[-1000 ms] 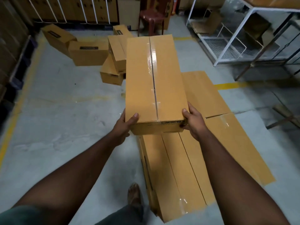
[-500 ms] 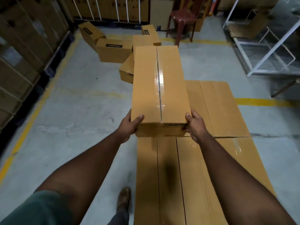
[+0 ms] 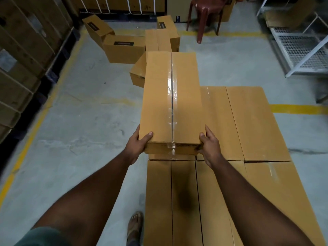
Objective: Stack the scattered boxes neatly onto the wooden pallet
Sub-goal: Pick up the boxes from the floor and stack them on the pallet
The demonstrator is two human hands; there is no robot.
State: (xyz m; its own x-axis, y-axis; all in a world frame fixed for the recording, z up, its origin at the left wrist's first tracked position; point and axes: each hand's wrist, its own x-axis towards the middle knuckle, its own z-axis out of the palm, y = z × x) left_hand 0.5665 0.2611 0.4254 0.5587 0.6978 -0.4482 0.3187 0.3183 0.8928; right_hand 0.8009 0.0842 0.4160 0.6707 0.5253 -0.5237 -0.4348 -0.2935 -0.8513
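The person is holding a long tan cardboard box sealed with clear tape (image 3: pixel 171 102) out in front, gripping its near end from both sides. The left hand (image 3: pixel 137 144) is wrapping the left corner with the thumb laid on top; the right hand (image 3: pixel 209 144) is mirroring it on the right corner, thumb up, fingers curled underneath. Each grip is pinching the carton, not spread.

Compared with a second ago, the carton is sitting lower and squarer, and the person is now facing the flat layer of tan cartons already laid side by side (image 3: pixel 248 125) straight on, not at an angle. The held carton's near end is hovering just above that layer's left edge, lined up with the seams below. The wooden pallet itself is hidden beneath the cartons, so I cannot see it.

To my eye this is the lowering stage: the box is being started on a second tier. More brown cartons with dark labels (image 3: pixel 124 48) are lying jumbled on the grey concrete floor (image 3: pixel 79 121) beyond, near a dark red plastic chair (image 3: pixel 205 13), so plenty of work is remaining.
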